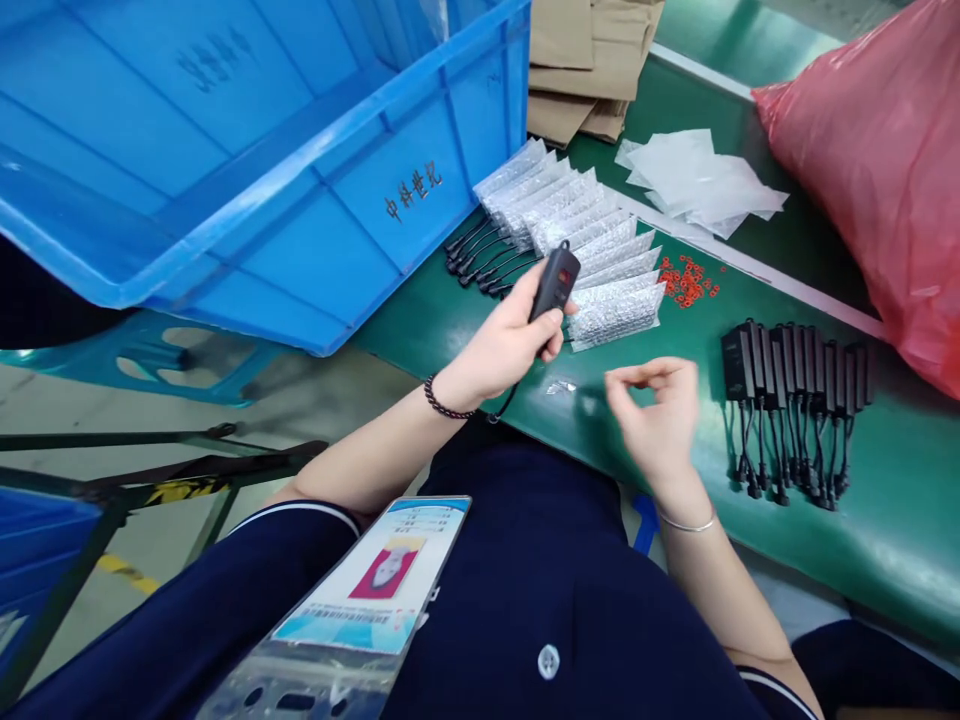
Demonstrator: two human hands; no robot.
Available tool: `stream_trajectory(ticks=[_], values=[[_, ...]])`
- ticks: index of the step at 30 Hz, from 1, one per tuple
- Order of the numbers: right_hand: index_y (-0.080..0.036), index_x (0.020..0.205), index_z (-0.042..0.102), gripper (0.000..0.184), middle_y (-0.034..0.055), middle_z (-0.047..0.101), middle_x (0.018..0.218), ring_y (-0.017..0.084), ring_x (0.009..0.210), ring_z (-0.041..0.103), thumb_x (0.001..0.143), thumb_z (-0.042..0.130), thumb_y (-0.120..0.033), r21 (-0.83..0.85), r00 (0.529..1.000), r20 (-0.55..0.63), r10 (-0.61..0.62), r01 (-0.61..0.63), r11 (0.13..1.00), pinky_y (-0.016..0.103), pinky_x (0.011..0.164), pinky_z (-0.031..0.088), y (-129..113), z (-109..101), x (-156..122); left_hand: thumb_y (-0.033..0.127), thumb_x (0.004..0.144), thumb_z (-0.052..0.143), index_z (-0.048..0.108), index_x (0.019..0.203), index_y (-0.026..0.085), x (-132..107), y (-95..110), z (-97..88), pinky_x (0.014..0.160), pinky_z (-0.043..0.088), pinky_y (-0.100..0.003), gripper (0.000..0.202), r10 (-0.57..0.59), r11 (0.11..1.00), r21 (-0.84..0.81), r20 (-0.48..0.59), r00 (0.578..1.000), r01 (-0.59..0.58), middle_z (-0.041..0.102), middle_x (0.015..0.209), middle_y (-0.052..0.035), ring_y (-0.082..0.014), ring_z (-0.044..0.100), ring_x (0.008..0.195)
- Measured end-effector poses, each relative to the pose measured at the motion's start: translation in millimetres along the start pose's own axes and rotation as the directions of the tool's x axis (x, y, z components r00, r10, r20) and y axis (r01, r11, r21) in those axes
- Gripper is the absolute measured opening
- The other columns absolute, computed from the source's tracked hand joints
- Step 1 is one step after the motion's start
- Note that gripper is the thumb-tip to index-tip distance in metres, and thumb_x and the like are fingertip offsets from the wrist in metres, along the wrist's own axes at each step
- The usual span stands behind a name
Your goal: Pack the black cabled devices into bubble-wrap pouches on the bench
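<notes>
My left hand [499, 350] is closed round a small black device [556, 282] with a loop at its top end and a red mark on its face. Its black cable [508, 402] hangs below that hand. My right hand [656, 415] hovers over the table edge, thumb and fingertips pinched; whatever they may hold is too small to make out. Between the hands lie some tiny clear pieces [561, 387]. Beyond my left hand, several devices in bubble-wrap sleeves [615, 310] lie in a row, with black cables [476, 255] sticking out.
Several bare black devices [796, 370] lie in a row at the right. Small red rings [686, 282] are scattered on the green table [900, 500]. Clear bags [705, 180], cardboard [592, 50] and a red sack [877, 150] lie behind. A blue crate [330, 220] stands at left.
</notes>
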State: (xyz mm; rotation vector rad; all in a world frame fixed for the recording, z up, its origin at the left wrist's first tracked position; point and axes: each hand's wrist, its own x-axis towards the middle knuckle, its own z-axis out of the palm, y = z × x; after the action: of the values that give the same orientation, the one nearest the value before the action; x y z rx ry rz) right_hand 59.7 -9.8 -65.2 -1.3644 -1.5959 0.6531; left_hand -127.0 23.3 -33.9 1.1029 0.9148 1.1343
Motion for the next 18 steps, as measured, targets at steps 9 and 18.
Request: stream_trajectory(ticks=[9,18], values=[[-0.018,0.09,0.061,0.016,0.0074,0.065,0.078,0.019,0.08,0.055,0.092,0.047,-0.024,-0.304,0.886,0.439,-0.148,0.301,0.904,0.033,0.076,0.039,-4.0,12.1,-12.5,0.033,0.09,0.051,0.049,0.114,0.015,0.6,10.7,14.3,0.059,0.046,-0.023,0.029,-0.053,0.973,-0.228,-0.047,0.998,0.041,0.059,0.105,-0.0085,-0.0092,0.056,0.066],[-0.02,0.08,0.052,0.033,-0.0078,0.04,0.053,0.005,0.039,0.027,0.085,0.056,-0.052,0.755,0.879,0.207,0.429,-0.422,0.501,0.02,0.041,0.023,4.6,-30.9,-0.5,0.025,0.091,0.048,0.065,0.102,0.015,100.1,7.4,78.8,0.098,0.04,-0.03,0.023,0.3,0.734,0.462,0.436,0.848,-0.498,0.063,0.109,-0.0067,-0.0164,0.055,0.106]])
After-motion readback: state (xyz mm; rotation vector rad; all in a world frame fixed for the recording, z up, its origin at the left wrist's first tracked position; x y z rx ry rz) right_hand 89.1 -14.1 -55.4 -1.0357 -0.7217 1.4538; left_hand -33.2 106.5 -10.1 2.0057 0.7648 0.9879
